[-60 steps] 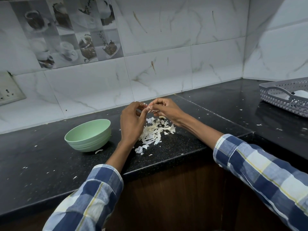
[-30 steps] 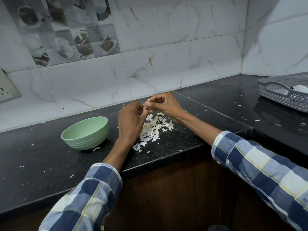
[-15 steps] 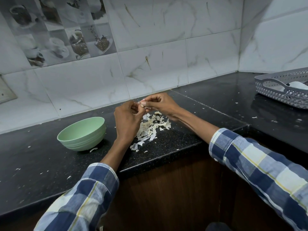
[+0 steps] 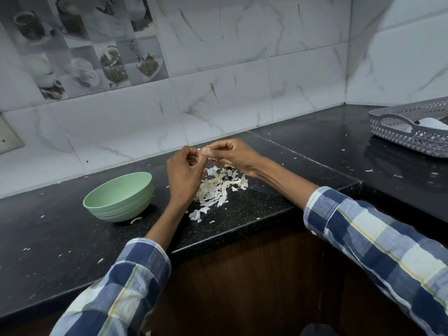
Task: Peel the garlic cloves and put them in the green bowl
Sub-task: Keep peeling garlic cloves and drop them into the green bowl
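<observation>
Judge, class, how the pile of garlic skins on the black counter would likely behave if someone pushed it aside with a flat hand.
The garlic skins look thin, curled and papery, so they would probably be very light and floppy. Stray flakes lie scattered across the counter, which suggests that they drift and scatter easily rather than sliding as one heap.

Dim cool indoor light, soft shadows, glossy counter [image 4: 315, 141] reflections, wide-angle edge distortion
</observation>
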Available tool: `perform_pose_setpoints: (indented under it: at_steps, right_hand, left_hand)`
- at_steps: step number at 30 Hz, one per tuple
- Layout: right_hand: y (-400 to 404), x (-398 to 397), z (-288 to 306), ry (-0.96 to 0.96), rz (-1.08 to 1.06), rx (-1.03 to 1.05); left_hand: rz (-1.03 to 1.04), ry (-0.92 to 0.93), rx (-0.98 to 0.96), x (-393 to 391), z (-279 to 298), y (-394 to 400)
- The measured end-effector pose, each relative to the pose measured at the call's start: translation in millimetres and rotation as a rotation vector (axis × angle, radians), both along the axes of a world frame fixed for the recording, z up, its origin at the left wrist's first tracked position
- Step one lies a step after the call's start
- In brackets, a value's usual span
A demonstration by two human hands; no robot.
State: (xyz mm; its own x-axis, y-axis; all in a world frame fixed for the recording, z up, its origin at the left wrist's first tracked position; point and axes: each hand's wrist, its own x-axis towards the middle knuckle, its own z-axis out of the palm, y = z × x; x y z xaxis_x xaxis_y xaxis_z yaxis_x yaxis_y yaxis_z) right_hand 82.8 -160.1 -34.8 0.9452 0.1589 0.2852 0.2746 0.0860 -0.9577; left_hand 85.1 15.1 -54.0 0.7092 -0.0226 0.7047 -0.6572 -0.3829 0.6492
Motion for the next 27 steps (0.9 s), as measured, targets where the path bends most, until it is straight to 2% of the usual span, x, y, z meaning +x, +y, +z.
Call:
perform_pose_setpoints:
  at_steps: [4, 10, 17, 23, 27]
  right_hand:
    - [0.4, 0.9, -1.3, -0.059, -0.078, -0.03]
    - [1.0, -1.1, -1.3, -0.245, -0.25, -0.202]
    - [5.3, -5.3, -1.7, -0.41, -0.3, -0.344]
    - [5.5, -6.2, -1.7, -0.387, -0.254, -0.345]
    - [2.1, -6.0, -0.8, -0.283, -0.135, -0.213]
  left_hand:
    - [0.014, -0.01, 0.04, -0.3, -0.4, -0.7]
    - [0.221, -0.05, 0.19, -2.7, -1.5, 0.3]
    - [0.195, -0.081, 0.297, 0.1, -3.4, 1.0]
    - [0.03, -0.043, 0.165, 6.2, -1.7, 3.2]
    - [-0.04, 0.037, 0.062, 6.3, -0.6, 3.2]
